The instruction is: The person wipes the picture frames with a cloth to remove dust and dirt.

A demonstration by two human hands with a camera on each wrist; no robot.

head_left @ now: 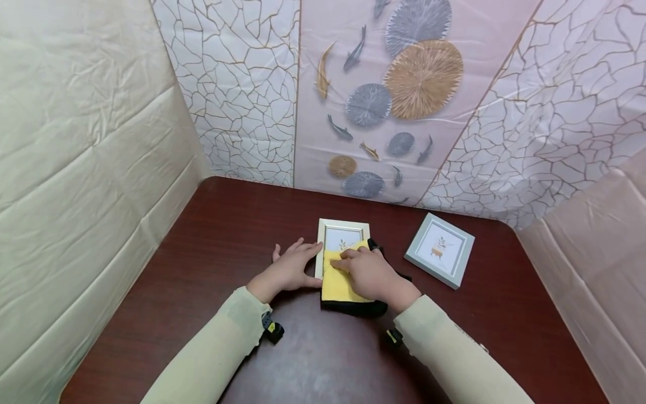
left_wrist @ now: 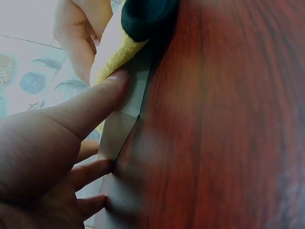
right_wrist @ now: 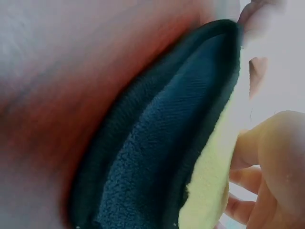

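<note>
A cream picture frame [head_left: 320, 230] lies flat on the table, its lower part covered by a yellow cloth [head_left: 335, 289] with a dark underside. My left hand [head_left: 289, 270] is spread at the frame's left side. In the left wrist view the thumb [left_wrist: 107, 93] presses the frame's side wall [left_wrist: 136, 88], and the other fingertips reach down beside the corner. My right hand [head_left: 370, 275] holds the cloth against the frame with bent fingers. The right wrist view shows the cloth's dark underside [right_wrist: 152, 138] folded up, with the right fingers on its yellow face [right_wrist: 209, 171].
A second picture frame [head_left: 415, 255], pale grey-green with a plant print, lies at an angle to the right on the dark red table [head_left: 242, 224]. Patterned cloth [head_left: 242, 101] hangs behind the table, and plain beige drapes [head_left: 101, 168] flank both sides.
</note>
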